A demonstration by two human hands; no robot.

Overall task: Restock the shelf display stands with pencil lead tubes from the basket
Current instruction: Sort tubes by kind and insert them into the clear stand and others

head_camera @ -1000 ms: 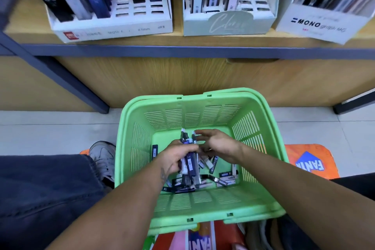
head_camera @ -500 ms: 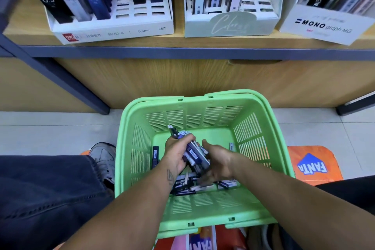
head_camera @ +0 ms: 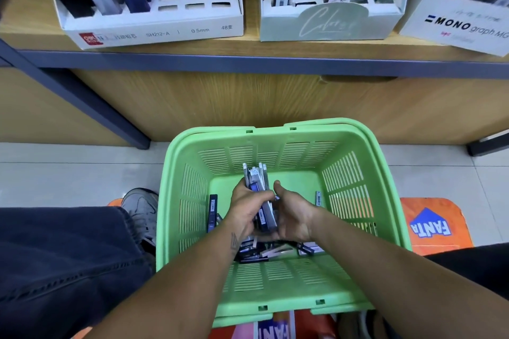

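1. Pencil lead tubes (head_camera: pixel 261 195), a fistful of flat packets standing on end, sit in the person's left hand (head_camera: pixel 246 209) above the middle of the green basket (head_camera: pixel 347 173), with more tubes scattered loose (head_camera: pixel 275 252) on the basket floor below.
2. Left hand wraps its fingers round the bundle; the right hand (head_camera: pixel 293 217) presses its curled palm and thumb against the bundle's side, seemingly squaring it up.
3. Display stands wait on the shelf at twelve o'clock: a white stand (head_camera: pixel 154 27) at eleven o'clock with free slots, a pale green stand (head_camera: pixel 327 22) at twelve, and a white branded stand (head_camera: pixel 451 25) at one.
4. Risk: the bundle looks thick for one hand, so outer packets could slide free on the lift and fall onto the floor (head_camera: pixel 68 173).
5. Risk: the tubes differ in colour, so a mixed bundle might land in the wrong stand.
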